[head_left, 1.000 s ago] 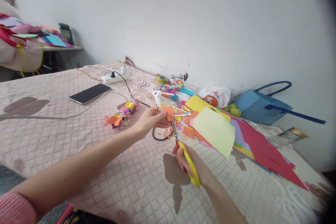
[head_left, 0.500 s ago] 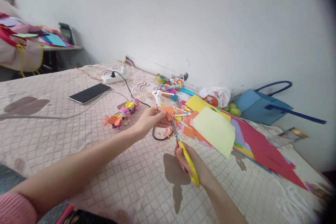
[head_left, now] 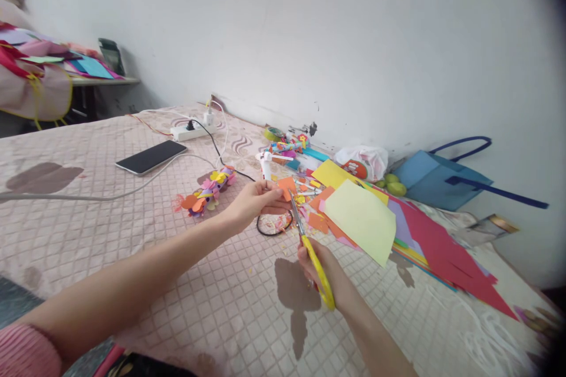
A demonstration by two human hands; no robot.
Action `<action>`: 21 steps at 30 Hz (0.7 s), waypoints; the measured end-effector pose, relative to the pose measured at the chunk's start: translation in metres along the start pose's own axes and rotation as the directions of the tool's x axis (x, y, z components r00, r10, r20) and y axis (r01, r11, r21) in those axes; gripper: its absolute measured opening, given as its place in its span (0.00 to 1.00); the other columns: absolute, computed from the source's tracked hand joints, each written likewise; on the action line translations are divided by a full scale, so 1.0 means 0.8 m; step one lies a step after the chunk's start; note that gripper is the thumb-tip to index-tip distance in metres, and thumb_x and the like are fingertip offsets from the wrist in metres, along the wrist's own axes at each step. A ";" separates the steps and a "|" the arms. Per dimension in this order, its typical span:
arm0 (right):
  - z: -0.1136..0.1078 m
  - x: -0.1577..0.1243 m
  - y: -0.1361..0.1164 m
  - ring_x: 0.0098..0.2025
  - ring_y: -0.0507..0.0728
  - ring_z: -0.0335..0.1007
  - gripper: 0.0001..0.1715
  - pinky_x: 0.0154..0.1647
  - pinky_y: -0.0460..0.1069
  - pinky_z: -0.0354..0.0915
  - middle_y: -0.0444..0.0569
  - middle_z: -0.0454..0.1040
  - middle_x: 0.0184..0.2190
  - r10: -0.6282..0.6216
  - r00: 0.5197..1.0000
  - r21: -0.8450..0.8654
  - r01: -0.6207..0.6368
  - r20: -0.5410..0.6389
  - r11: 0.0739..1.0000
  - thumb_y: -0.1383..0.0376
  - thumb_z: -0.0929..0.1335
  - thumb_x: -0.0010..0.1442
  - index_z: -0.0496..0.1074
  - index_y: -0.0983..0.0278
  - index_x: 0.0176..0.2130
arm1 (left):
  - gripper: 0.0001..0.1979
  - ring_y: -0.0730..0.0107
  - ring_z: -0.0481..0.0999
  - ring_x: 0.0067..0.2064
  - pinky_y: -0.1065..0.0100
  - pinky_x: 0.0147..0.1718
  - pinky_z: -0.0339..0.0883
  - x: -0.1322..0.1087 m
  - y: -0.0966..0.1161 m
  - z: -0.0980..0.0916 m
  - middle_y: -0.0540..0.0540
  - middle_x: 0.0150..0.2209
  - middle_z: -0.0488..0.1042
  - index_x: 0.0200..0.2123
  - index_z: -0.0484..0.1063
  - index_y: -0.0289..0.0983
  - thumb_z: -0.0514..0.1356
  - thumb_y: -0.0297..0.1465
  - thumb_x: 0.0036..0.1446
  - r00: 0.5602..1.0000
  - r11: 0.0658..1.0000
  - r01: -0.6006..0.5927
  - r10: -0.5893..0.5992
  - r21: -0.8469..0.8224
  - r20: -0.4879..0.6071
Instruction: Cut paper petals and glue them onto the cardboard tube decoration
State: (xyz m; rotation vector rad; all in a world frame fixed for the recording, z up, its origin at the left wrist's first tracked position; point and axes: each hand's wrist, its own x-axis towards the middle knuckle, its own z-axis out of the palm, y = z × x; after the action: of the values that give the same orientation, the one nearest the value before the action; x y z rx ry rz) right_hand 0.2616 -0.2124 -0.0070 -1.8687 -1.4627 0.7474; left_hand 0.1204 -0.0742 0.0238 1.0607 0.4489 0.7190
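Observation:
My left hand (head_left: 260,201) pinches a small orange paper piece (head_left: 286,187) between thumb and fingers, near the middle of the view. Gripped in my right hand (head_left: 325,268) are scissors (head_left: 319,274) with a yellow and red handle. Their metal blades reach up to the lower edge of the orange piece. Below my left hand lies a black-rimmed round container (head_left: 275,225) with small paper scraps. A white glue gun (head_left: 266,166) stands just behind the orange piece.
Coloured paper sheets (head_left: 362,221) spread to the right, beside a blue bag (head_left: 437,179). Left of my left hand lies a paper flower decoration (head_left: 207,193). Further left are a tablet (head_left: 151,157), a power strip (head_left: 190,131) and cables. Scraps lie behind the scissors.
The orange piece and my left fingers have shifted slightly to the right. The scissors are tilted a little differently, with their blades closer together.

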 end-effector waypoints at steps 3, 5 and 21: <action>0.002 0.001 0.002 0.15 0.48 0.50 0.26 0.14 0.43 0.49 0.37 0.53 0.14 0.008 1.000 0.002 -0.008 -0.017 1.000 0.42 0.58 0.51 0.55 0.61 0.24 | 0.09 0.66 0.78 0.34 0.67 0.36 0.72 0.001 -0.001 -0.001 0.42 0.31 0.77 0.29 0.64 0.33 0.62 0.31 0.51 1.000 1.000 -0.003 0.003 -0.005 0.009; 0.003 0.002 0.005 0.15 0.47 0.51 0.27 0.14 0.43 0.49 0.38 0.54 0.15 0.028 1.000 0.006 -0.028 -0.008 1.000 0.41 0.58 0.51 0.56 0.62 0.24 | 0.09 0.66 0.78 0.34 0.67 0.36 0.72 0.001 -0.001 -0.002 0.43 0.30 0.77 0.30 0.64 0.33 0.62 0.30 0.51 1.000 1.000 -0.006 0.006 -0.002 0.000; -0.006 -0.009 0.000 0.17 0.49 0.53 0.30 0.19 0.45 0.53 0.39 0.56 0.16 -0.072 0.982 0.127 0.051 0.173 0.991 0.41 0.52 0.57 0.59 0.63 0.29 | 0.09 0.65 0.79 0.33 0.68 0.33 0.73 -0.001 -0.002 0.001 0.44 0.29 0.76 0.31 0.61 0.34 0.60 0.29 0.52 0.999 0.998 -0.050 0.050 0.024 0.005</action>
State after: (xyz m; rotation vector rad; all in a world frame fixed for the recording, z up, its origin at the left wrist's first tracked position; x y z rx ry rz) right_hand 0.2641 -0.2201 -0.0038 -1.6929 -1.5398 0.9716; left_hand 0.1205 -0.0758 0.0225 1.0993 0.4298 0.7575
